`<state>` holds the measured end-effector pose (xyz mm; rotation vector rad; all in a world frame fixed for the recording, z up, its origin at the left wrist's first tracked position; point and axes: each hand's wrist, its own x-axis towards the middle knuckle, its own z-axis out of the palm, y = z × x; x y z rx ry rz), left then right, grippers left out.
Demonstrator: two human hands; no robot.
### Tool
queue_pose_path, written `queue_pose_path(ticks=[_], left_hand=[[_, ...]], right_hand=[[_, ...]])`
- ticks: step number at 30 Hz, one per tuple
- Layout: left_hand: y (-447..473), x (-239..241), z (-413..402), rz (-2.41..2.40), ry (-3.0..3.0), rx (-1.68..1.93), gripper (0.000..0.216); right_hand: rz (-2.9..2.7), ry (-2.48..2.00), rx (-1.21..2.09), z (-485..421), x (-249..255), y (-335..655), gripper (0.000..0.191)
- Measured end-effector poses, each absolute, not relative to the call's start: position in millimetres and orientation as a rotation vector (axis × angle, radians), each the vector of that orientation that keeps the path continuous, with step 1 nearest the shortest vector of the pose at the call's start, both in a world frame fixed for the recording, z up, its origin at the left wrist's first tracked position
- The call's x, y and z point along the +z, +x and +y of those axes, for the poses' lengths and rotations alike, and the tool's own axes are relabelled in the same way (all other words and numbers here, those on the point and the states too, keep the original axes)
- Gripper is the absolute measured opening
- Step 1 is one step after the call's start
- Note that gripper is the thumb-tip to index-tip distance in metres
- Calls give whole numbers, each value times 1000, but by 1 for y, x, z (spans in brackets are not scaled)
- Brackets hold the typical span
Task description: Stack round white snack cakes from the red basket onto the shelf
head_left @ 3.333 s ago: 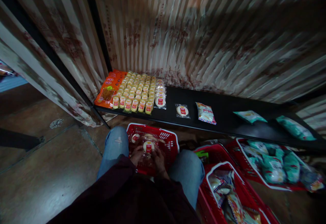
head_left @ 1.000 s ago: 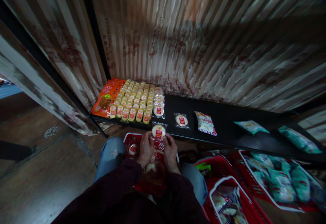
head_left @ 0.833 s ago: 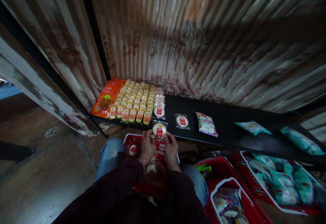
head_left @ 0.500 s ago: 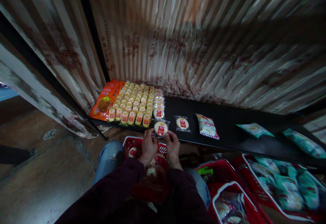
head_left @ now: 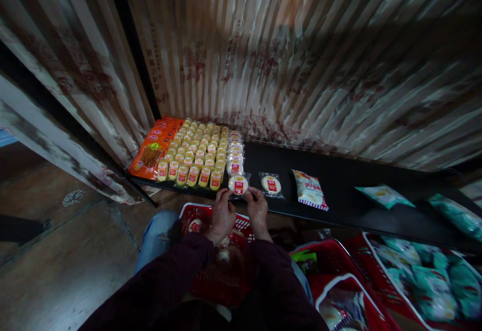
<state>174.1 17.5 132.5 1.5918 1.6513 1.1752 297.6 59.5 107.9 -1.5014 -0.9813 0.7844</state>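
Between my two hands, at the front edge of the black shelf (head_left: 339, 210), is a round white pastry in a clear wrapper (head_left: 238, 185) with a red label. My left hand (head_left: 223, 215) pinches its lower left corner, and my right hand (head_left: 257, 210) pinches the lower right one. Behind it runs a row of the same wrapped pastries (head_left: 235, 157). Left of that row stand several rows of small yellow packaged cakes (head_left: 196, 155). Another wrapped white pastry (head_left: 271, 184) lies flat just to the right.
An orange snack bag (head_left: 152, 147) lies at the shelf's left end. Rightward are a white-and-red bag (head_left: 310, 189) and teal packets (head_left: 384, 195). Below my hands is a red basket (head_left: 214, 291) holding pastries; more red baskets (head_left: 376, 291) stand on the right. A pleated curtain (head_left: 263, 60) hangs behind.
The pastry between my hands has moved slightly back toward the row, resting flatter at the shelf's edge. The camera view has shifted a little.
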Motion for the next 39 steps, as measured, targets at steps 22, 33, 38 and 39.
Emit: queue_pose_path(ticks=[22, 33, 38, 39], left_hand=[[176, 111, 28, 1581, 1674, 1115, 50], [174, 106, 33, 1532, 1679, 1082, 56], [174, 101, 34, 1544, 1756, 1041, 62], [174, 101, 34, 1546, 1776, 1020, 63]], right_hand=[[-1068, -1555, 748, 85, 108, 295, 31], [-1289, -1677, 432, 95, 109, 293, 19], [-1337, -1706, 425, 100, 110, 291, 23], [-1351, -1728, 423, 100, 110, 290, 24]])
